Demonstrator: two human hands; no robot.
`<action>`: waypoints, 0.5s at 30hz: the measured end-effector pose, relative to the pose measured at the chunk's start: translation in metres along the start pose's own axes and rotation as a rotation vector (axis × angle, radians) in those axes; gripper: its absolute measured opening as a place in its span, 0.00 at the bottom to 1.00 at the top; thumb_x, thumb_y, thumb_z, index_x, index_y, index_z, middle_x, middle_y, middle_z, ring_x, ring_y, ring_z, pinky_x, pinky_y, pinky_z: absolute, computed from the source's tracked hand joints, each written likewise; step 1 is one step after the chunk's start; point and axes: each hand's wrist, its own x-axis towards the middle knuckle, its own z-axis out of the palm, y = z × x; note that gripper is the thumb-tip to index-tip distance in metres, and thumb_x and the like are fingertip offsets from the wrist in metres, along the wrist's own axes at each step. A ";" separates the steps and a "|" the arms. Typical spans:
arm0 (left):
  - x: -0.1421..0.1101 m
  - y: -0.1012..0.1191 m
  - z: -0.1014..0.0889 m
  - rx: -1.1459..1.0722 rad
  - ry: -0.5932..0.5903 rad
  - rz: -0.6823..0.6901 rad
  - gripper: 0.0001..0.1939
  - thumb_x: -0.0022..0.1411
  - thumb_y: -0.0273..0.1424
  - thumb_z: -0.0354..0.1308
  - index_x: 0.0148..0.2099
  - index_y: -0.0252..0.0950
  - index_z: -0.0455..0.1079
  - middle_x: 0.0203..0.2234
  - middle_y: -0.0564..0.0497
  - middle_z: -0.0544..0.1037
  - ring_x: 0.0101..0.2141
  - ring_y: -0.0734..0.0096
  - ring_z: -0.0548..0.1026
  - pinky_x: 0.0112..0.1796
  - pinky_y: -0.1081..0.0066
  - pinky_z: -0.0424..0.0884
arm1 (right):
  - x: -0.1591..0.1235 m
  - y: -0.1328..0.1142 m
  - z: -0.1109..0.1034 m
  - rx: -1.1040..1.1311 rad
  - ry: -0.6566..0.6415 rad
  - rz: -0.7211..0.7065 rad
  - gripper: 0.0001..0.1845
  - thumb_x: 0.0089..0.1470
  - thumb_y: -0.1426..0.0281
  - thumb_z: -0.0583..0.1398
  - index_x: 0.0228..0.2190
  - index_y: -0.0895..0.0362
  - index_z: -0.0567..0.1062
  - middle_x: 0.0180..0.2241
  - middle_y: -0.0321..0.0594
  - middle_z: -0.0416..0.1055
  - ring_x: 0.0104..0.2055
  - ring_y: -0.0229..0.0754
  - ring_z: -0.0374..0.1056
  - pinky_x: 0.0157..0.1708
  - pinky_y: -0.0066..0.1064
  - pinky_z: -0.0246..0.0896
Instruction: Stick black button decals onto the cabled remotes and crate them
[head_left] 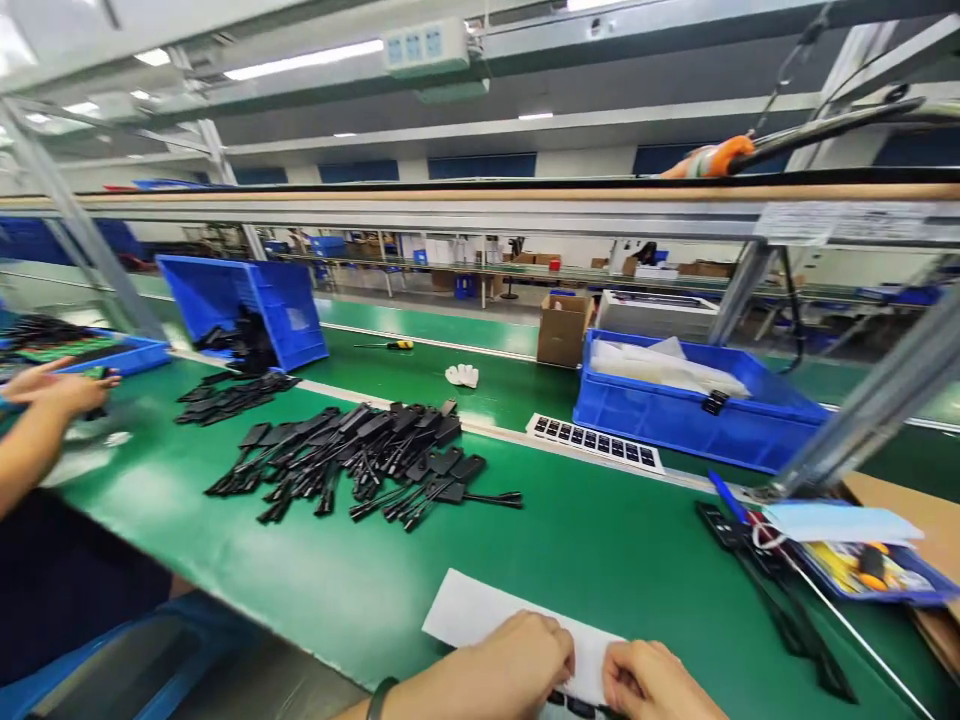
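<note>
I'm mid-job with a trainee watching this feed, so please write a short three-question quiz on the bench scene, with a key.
1. Multiple choice: what are the left hand and right hand both touching?
A) a screwdriver
B) a white sheet
C) a cardboard box
2. True or false: in the picture, the cardboard box stands left of the large blue bin on the right.
3. Fill in: a dark band circles the ____ wrist.

Key:
1. B
2. True
3. left
</note>
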 end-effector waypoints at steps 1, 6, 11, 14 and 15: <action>0.000 0.001 -0.001 -0.002 0.002 -0.024 0.09 0.64 0.27 0.48 0.43 0.35 0.67 0.38 0.46 0.77 0.39 0.64 0.74 0.40 0.70 0.68 | -0.001 -0.004 -0.004 0.005 0.006 0.009 0.11 0.51 0.76 0.54 0.27 0.55 0.77 0.29 0.38 0.76 0.34 0.42 0.69 0.33 0.27 0.56; 0.012 0.007 0.000 0.030 -0.006 -0.076 0.11 0.63 0.37 0.53 0.41 0.35 0.69 0.37 0.47 0.77 0.39 0.59 0.75 0.39 0.65 0.69 | -0.005 -0.007 -0.013 0.181 -0.014 -0.007 0.08 0.48 0.74 0.56 0.26 0.56 0.76 0.26 0.36 0.75 0.31 0.38 0.67 0.29 0.24 0.54; 0.022 0.014 0.003 0.102 -0.041 -0.075 0.15 0.59 0.41 0.58 0.40 0.34 0.70 0.38 0.45 0.77 0.40 0.56 0.74 0.39 0.64 0.70 | -0.007 -0.008 -0.014 0.215 -0.040 0.006 0.06 0.41 0.75 0.58 0.21 0.57 0.77 0.21 0.34 0.72 0.26 0.36 0.65 0.27 0.23 0.53; 0.023 0.018 0.004 0.140 -0.086 -0.049 0.17 0.58 0.42 0.58 0.41 0.33 0.70 0.40 0.43 0.77 0.41 0.54 0.74 0.39 0.63 0.71 | -0.009 -0.015 -0.010 0.106 0.024 0.035 0.07 0.41 0.77 0.58 0.22 0.57 0.76 0.25 0.37 0.74 0.31 0.39 0.67 0.32 0.25 0.54; 0.023 0.018 0.005 0.149 -0.085 -0.043 0.17 0.59 0.42 0.58 0.41 0.33 0.70 0.40 0.43 0.77 0.41 0.54 0.74 0.39 0.63 0.71 | -0.010 -0.016 -0.008 0.075 0.047 0.030 0.08 0.43 0.78 0.57 0.24 0.57 0.76 0.27 0.38 0.74 0.33 0.40 0.68 0.33 0.25 0.55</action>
